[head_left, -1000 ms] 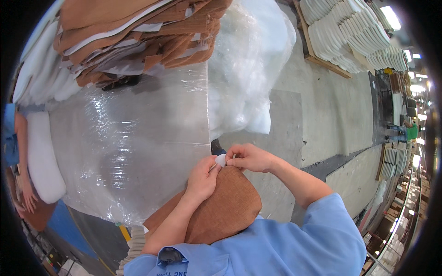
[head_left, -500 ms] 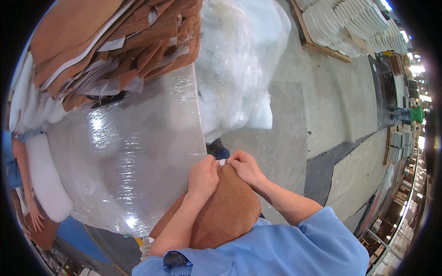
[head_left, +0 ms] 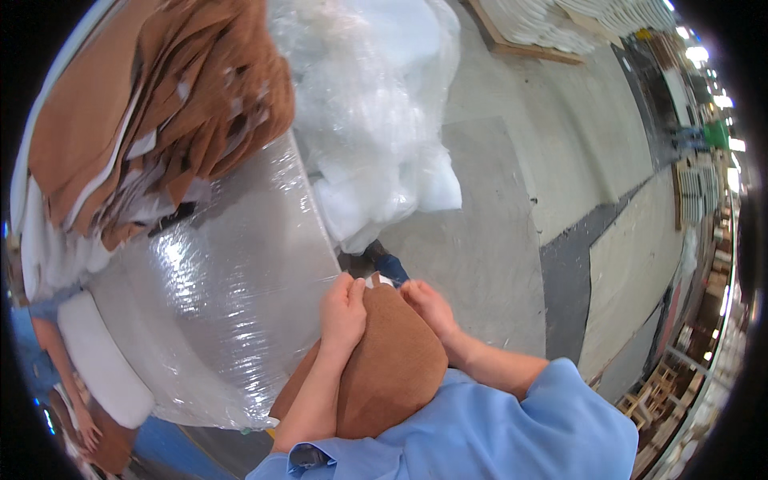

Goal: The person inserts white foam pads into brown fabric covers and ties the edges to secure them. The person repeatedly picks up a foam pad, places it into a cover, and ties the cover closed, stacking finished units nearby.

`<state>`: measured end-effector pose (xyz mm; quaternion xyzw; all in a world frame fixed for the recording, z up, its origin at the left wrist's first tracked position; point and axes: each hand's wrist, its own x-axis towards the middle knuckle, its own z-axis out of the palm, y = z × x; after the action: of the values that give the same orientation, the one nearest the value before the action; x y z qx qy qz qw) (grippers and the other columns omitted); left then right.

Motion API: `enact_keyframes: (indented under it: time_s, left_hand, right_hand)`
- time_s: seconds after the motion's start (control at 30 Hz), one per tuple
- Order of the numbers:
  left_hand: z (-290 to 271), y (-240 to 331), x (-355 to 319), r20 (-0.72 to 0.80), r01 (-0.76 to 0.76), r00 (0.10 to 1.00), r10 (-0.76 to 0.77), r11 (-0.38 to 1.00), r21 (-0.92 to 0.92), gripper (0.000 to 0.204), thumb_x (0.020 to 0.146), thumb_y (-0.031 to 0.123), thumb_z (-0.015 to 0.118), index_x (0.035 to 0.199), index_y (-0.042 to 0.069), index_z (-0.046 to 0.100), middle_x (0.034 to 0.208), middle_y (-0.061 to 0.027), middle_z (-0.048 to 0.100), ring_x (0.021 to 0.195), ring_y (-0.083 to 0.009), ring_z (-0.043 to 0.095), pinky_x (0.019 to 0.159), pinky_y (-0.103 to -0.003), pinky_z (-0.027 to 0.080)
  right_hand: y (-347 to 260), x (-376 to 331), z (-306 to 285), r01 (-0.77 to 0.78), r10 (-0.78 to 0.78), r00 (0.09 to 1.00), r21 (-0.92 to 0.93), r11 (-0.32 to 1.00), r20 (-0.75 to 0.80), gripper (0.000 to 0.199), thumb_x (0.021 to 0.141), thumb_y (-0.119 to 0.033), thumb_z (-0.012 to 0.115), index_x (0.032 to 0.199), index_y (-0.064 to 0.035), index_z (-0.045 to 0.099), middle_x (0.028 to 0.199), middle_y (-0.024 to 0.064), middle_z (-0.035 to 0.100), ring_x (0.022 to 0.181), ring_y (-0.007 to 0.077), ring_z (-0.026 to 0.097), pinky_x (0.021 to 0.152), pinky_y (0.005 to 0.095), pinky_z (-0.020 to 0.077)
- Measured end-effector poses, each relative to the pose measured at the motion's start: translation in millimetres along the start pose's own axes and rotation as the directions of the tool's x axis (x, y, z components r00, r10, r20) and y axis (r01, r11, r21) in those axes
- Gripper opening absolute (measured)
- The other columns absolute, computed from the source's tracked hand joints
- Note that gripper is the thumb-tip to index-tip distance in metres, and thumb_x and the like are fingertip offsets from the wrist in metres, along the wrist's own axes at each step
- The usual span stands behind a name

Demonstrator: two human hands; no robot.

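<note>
A brown fabric cover (head_left: 392, 364) hangs against my body, below my two hands. My left hand (head_left: 344, 312) pinches its top edge on the left side. My right hand (head_left: 428, 306) grips the same edge on the right, close to a small white tag (head_left: 382, 280) that sticks up between the hands. Both hands are closed on the fabric. Just left of them lies a table wrapped in clear plastic film (head_left: 216, 296).
A stack of brown fabric pieces with white backing (head_left: 152, 120) lies on the table's far end. A heap of clear plastic bags with white filling (head_left: 376, 120) sits on the concrete floor (head_left: 496, 208). Another person's arm (head_left: 64, 360) is at the far left by a white cushion (head_left: 100, 368).
My hands have drawn closer together on the cover's top edge and sit lower in the view. The view has tilted, so the table and fabric stack appear shifted up and to the left.
</note>
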<state>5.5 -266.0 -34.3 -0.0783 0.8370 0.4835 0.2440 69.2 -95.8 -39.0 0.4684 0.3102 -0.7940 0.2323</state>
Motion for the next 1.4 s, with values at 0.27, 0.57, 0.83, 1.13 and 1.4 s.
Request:
enact_keyframes:
  time_s: [0.27,0.57,0.83,1.13,1.4]
  left_hand:
    - [-20,14,-9,0.185,-0.018,0.983,-0.002,0.994,0.106,0.019,0.103,0.015,0.063,0.097,-0.002,0.066,0.082,-0.0157,0.065,0.078,-0.0287,0.063,0.076,-0.040,0.050]
    - [10,8,2,0.035,-0.259,0.966,0.257,0.952,0.161,0.009,0.100,0.006,0.063,0.094,-0.001,0.065,0.088,-0.0158,0.064,0.083,-0.0321,0.063,0.077,-0.039,0.050]
    - [22,22,17,0.066,-0.209,0.978,0.200,0.964,0.165,0.012,0.099,0.007,0.064,0.090,-0.001,0.063,0.084,-0.0165,0.062,0.079,-0.0341,0.061,0.074,-0.040,0.049]
    - [3,21,17,0.231,-0.007,0.972,-0.039,0.981,0.193,0.027,0.104,0.019,0.063,0.086,0.000,0.057,0.071,-0.0084,0.054,0.069,-0.0154,0.048,0.066,-0.034,0.044]
    - [9,34,14,0.226,-0.038,0.974,-0.013,0.975,0.221,0.027,0.105,0.022,0.061,0.089,0.001,0.057,0.072,-0.0136,0.054,0.068,-0.0205,0.051,0.066,-0.038,0.045]
  right_hand:
    - [65,28,3,0.117,-0.109,0.993,0.200,0.973,-0.051,0.043,0.114,-0.044,0.046,0.112,-0.0064,0.066,0.094,-0.0008,0.067,0.081,0.0107,0.060,0.076,0.0288,0.0516]
    - [69,30,30,0.210,-0.164,0.975,0.386,0.898,-0.149,0.037,0.113,-0.036,0.051,0.107,-0.0035,0.067,0.089,-0.0027,0.062,0.079,0.0073,0.054,0.071,0.0278,0.0477]
    - [92,33,20,0.242,-0.199,0.963,0.258,0.935,-0.182,0.035,0.112,-0.035,0.052,0.109,-0.0030,0.067,0.089,-0.0030,0.061,0.079,0.0071,0.054,0.071,0.0269,0.0474]
    - [16,47,-22,0.486,-0.484,0.874,-0.110,0.867,0.047,0.032,0.109,-0.032,0.059,0.119,-0.0029,0.069,0.088,-0.0043,0.060,0.079,0.0064,0.053,0.071,0.0256,0.0464]
    - [-38,45,-19,0.416,-0.275,0.884,-0.367,0.832,0.379,0.020,0.100,-0.022,0.074,0.103,-0.0019,0.074,0.096,0.0023,0.074,0.088,0.0083,0.064,0.078,0.0279,0.0521]
